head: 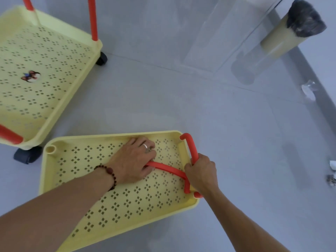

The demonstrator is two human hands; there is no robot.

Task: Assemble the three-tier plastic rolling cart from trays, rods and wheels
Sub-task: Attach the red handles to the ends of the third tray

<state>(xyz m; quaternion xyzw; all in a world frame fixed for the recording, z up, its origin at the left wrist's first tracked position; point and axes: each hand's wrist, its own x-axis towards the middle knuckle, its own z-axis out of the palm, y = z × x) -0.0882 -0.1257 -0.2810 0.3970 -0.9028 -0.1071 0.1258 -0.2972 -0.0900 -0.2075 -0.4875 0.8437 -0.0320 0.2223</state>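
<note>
On the grey floor, pale yellow perforated plastic tray (pixel 127 202): left hand (pixel 133 160) flat, pinning a loose red curved handle (pixel 165 168); right hand (pixel 201 172) closed around fitted red handle (pixel 190 148); risk: uneven push may pop or tilt it.

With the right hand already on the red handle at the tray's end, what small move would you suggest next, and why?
Probably press the red handle down into the corner sockets of the loose tray. The right hand grips it at the tray's end, and the left hand lies flat inside, on a second red piece, so it can brace the tray.
</note>
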